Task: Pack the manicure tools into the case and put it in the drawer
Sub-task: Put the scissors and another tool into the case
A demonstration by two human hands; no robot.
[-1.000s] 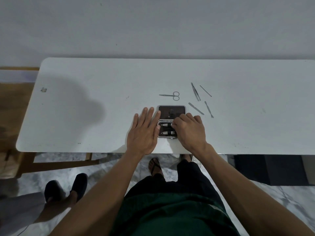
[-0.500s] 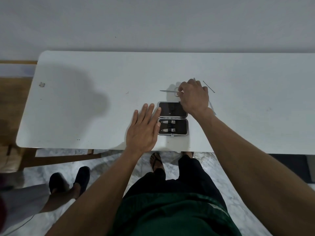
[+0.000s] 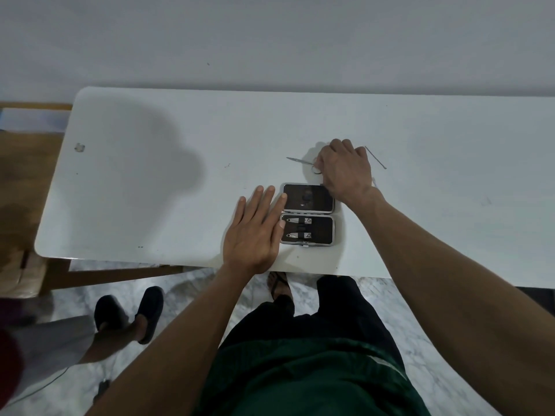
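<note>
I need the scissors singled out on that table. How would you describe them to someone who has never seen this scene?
Start at the white table and find the open black case near its front edge. Just beyond the case, under the fingers of the right hand, lie the small scissors, blades pointing left. A finger ring shows at the hand, which the thin straight pick to the right lacks.

Landmark: open case (image 3: 307, 214) near the counter (image 3: 180, 139) front edge.
Left of case: left hand (image 3: 253, 232) lies flat, fingers (image 3: 277, 205) touching its edge; access blocked.
Behind case: right hand (image 3: 345, 171) over the scissors (image 3: 301, 163); thin tool (image 3: 375, 157) beyond.
Right of case: right forearm crosses; bare counter farther right.
Far left of case: counter clear.
</note>
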